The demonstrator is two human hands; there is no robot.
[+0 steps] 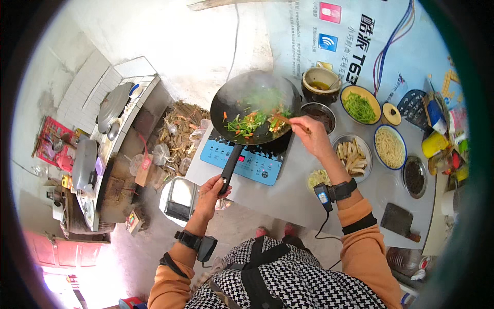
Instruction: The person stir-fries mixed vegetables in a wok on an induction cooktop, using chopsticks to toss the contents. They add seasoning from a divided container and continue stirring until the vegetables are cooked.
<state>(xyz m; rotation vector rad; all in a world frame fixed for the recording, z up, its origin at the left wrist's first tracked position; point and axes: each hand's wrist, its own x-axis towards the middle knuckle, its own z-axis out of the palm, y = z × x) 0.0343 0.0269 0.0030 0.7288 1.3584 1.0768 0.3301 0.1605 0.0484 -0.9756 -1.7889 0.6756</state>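
Note:
My left hand (208,193) is closed around the black handle of a wok (231,100) on a blue induction cooker (213,151). Inside the wok lie chopped green vegetables (247,123) with orange and pale bits, and steam rises from them. My right hand (315,135) reaches over the wok's right side, its fingers closed on a wooden-handled stirring utensil (283,119). That utensil's far end is hidden among the food. Near my right wrist stand a plate of pale sliced strips (354,157) and a small dish of chopped pale pieces (318,178).
Along the table (303,206) stand a brown pot (321,87), a bowl of green strips (360,107), a bowl of noodles (389,147) and a dish of dark bits (415,176). A cleaver (397,219) lies near the front right edge. Left sits a tiled stove (116,118).

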